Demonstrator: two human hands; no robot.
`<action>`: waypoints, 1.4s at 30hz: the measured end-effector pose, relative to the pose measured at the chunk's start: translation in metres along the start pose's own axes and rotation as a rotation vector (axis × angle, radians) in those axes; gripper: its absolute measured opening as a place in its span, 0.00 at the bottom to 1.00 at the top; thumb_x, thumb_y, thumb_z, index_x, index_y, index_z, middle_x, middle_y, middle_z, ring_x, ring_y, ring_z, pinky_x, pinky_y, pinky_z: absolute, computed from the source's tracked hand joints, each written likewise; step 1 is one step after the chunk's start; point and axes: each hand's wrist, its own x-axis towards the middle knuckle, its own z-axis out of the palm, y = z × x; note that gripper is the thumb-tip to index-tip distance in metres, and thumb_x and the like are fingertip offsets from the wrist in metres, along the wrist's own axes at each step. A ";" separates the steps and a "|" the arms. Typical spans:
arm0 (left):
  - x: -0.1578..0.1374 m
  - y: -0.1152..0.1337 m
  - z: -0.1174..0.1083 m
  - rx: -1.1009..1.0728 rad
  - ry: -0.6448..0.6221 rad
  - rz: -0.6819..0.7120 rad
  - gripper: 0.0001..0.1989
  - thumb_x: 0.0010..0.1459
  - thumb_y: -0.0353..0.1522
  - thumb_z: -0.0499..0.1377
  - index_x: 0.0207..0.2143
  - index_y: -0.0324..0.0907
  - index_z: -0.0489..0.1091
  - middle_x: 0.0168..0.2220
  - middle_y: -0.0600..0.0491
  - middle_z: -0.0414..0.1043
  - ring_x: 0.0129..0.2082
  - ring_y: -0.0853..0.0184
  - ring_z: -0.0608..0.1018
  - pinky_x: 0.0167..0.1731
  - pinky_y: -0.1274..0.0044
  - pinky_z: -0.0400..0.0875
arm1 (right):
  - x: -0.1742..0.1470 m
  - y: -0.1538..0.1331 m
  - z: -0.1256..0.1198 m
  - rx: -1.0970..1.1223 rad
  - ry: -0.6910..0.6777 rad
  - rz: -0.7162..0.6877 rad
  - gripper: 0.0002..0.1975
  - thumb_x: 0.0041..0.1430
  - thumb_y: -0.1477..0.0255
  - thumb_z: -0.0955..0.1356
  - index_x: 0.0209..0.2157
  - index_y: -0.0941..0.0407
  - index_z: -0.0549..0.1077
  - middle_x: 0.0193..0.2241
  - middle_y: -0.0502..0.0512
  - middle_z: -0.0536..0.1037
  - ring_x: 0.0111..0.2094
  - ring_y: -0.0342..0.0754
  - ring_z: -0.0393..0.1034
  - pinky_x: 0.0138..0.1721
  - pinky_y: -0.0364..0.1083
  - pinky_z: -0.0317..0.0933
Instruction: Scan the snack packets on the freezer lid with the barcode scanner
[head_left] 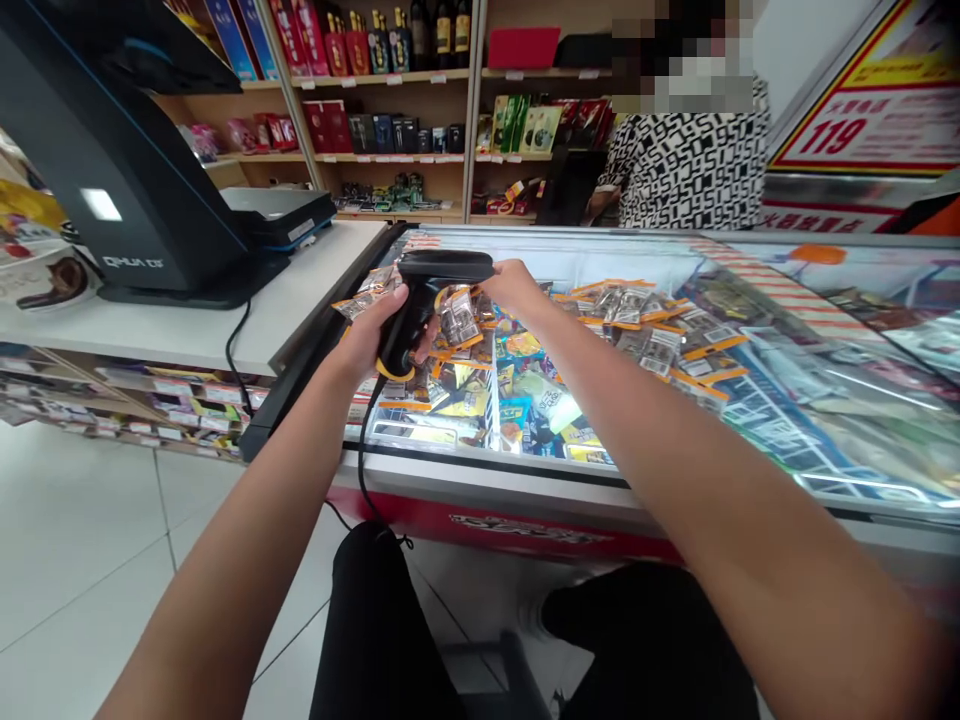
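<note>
A black barcode scanner (444, 266) with yellow trim is held above the glass-topped freezer. My left hand (369, 332) wraps around its grip, and a black cable hangs from the grip's lower end. My right hand (514, 288) is closed at the right end of the scanner's head, with its fingertips partly hidden. Small clear packets with orange edges (459, 318) lie just beyond and below the scanner. Another such packet (369, 292) shows to the left of my left hand. More orange-edged packets (645, 325) are spread to the right, beyond my right forearm.
The freezer (480, 480) with wrapped goods under its glass spans the front. At left, a counter (202, 325) carries a scale terminal (142, 200). Bottles and boxes fill the back shelves (390, 85). A person in a patterned top (690, 165) stands behind the freezer.
</note>
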 end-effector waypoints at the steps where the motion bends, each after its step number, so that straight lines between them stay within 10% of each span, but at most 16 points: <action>1: 0.001 0.000 0.000 0.003 -0.003 0.011 0.29 0.56 0.57 0.62 0.43 0.41 0.74 0.27 0.51 0.72 0.17 0.67 0.72 0.20 0.72 0.67 | 0.005 0.000 0.003 -0.020 0.035 -0.038 0.11 0.60 0.65 0.74 0.29 0.54 0.71 0.20 0.47 0.69 0.30 0.48 0.68 0.33 0.44 0.63; 15: -0.011 0.008 0.002 0.146 -0.154 0.109 0.31 0.51 0.57 0.69 0.41 0.40 0.72 0.26 0.50 0.77 0.17 0.65 0.76 0.16 0.75 0.71 | -0.023 0.037 -0.087 0.282 0.091 -0.116 0.09 0.67 0.66 0.73 0.34 0.55 0.76 0.27 0.49 0.74 0.21 0.41 0.69 0.25 0.41 0.62; 31: -0.013 -0.006 -0.003 0.293 -0.290 -0.011 0.24 0.57 0.54 0.67 0.37 0.42 0.76 0.31 0.47 0.81 0.19 0.63 0.79 0.19 0.72 0.75 | -0.039 0.027 -0.078 0.274 0.056 -0.126 0.13 0.67 0.64 0.74 0.31 0.56 0.77 0.26 0.51 0.76 0.24 0.46 0.75 0.25 0.43 0.63; 42: -0.014 0.005 0.009 0.237 0.043 0.132 0.27 0.52 0.57 0.67 0.33 0.42 0.73 0.22 0.51 0.76 0.16 0.65 0.75 0.15 0.75 0.71 | -0.030 0.028 -0.120 -0.217 0.409 -0.310 0.12 0.71 0.66 0.67 0.46 0.56 0.81 0.44 0.61 0.82 0.43 0.55 0.78 0.45 0.52 0.72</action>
